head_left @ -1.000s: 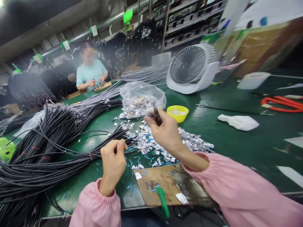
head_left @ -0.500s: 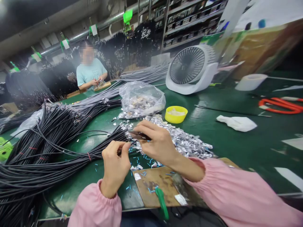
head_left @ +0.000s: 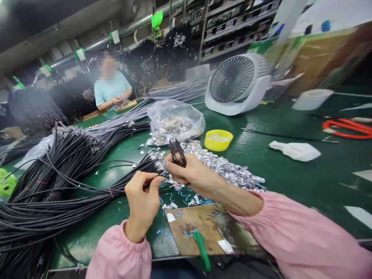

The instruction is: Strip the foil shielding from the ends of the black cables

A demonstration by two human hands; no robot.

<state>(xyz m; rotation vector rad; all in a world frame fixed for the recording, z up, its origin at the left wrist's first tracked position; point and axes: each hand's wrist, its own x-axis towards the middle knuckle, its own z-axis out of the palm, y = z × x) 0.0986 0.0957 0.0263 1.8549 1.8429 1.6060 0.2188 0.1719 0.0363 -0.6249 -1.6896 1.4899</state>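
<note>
My right hand [head_left: 188, 169] is closed around dark thread snips [head_left: 177, 152], whose two blades point up and away, slightly apart. Beside it on the left, my left hand [head_left: 144, 193] pinches the end of a black cable [head_left: 159, 176]; the fingertips partly hide it. A bundle of black cables [head_left: 122, 186], tied with a red band, runs leftward from there across the green table. Behind and under my right hand spreads a heap of silver foil scraps [head_left: 226, 170]. Small blue wire bits [head_left: 186, 197] are strewn below the hands.
A brown board [head_left: 188, 228] with a green-handled tool [head_left: 202, 252] lies at the front edge. Beyond the foil stand a clear plastic bag [head_left: 176, 120], a yellow dish [head_left: 218, 140] and a white fan [head_left: 236, 85]. A person [head_left: 112, 89] works across the table.
My right hand has turned the snips from pointing left at the cable end to pointing upward, apart from the cable. My left hand keeps its pinch in nearly the same place.
</note>
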